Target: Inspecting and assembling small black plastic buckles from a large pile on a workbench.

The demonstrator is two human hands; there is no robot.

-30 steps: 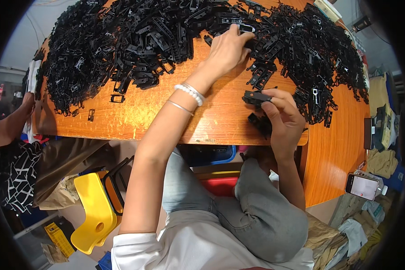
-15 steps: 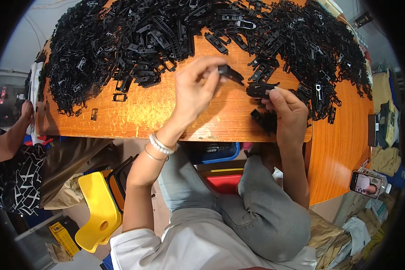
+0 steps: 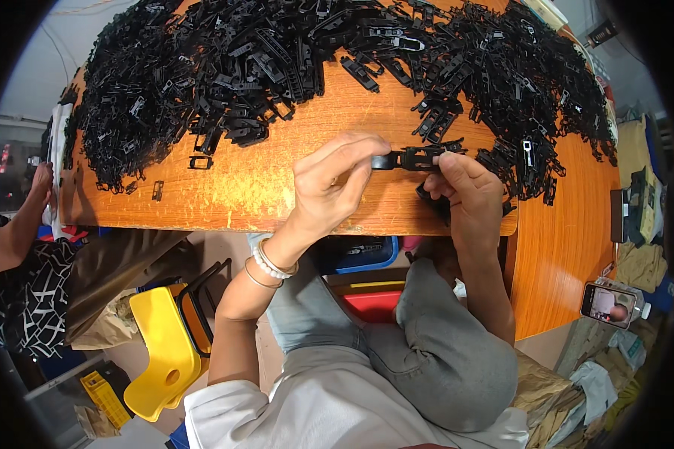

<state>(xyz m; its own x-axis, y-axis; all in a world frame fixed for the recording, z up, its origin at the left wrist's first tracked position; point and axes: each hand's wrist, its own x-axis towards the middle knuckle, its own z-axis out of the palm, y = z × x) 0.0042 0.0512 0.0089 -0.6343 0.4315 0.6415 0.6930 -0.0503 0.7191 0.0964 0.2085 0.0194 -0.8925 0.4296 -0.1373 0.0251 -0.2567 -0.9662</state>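
My left hand (image 3: 335, 178) pinches a small dark plastic piece (image 3: 383, 162) with a shiny face, between thumb and fingers. My right hand (image 3: 468, 183) grips a black plastic frame part (image 3: 421, 158) by its right end. The two pieces meet end to end above the table's near part; whether they are joined I cannot tell. Below them, partly hidden behind my right fingers, lies another black part (image 3: 431, 202) near the table edge. A big heap of similar black plastic parts (image 3: 262, 60) spreads across the far side of the wooden table (image 3: 240, 187).
Two loose black frames (image 3: 200, 162) lie left of my hands. Under the table edge are a blue bin (image 3: 359, 258) and a red one (image 3: 374, 305). A yellow chair (image 3: 157, 344) stands left, a phone (image 3: 609, 305) right. Another person's arm (image 3: 22, 217) is at far left.
My left hand has lowered and brought its small piece against the part in my right hand. The right hand has shifted slightly down and left, and its part now lies level.
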